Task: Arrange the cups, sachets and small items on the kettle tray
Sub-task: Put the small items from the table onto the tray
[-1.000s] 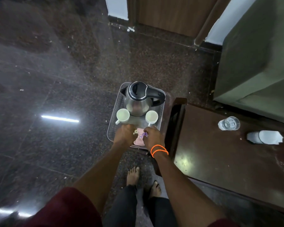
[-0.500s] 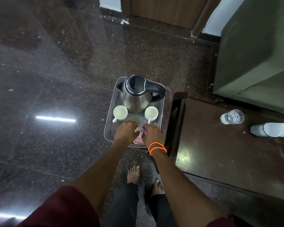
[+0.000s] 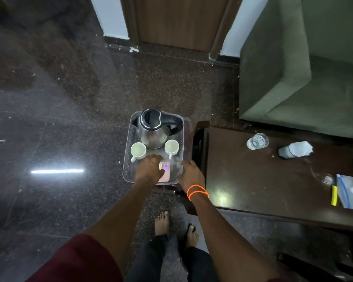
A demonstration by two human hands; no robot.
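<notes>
Both cups stand upright in front of the kettle on the tray; the person seems to be settling the sachets at its near edge, left hand resting on them, right hand relaxed, empty beside; next likely squaring that pile

A silver-and-black kettle, two white cups and a pink sachet are seen on a clear, dot-patterned tray. Orange bands are worn. The floor is speckled dark.
</notes>
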